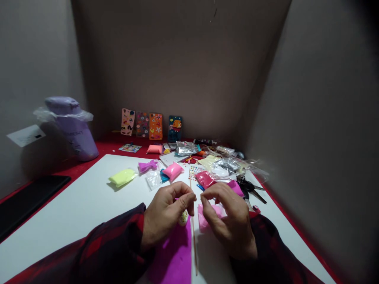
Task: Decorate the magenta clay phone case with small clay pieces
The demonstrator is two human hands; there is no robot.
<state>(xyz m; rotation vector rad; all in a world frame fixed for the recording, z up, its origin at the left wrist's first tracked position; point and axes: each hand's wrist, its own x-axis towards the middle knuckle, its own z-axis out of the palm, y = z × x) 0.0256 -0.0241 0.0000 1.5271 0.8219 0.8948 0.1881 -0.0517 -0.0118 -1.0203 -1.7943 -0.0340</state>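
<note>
My left hand is curled closed over a small pale, speckled clay ball, above a magenta sheet. My right hand has its fingers bent and pinched on a pink clay packet lying on the white board. A thin wooden stick lies between the two hands, pointing away from me. Both sleeves are dark red plaid.
Clay packets lie beyond the hands: yellow-green, purple, pink, dark pink. Plastic bags and keys sit at right. Decorated phone cases lean on the back wall. A lilac container stands left, a black slab beside it.
</note>
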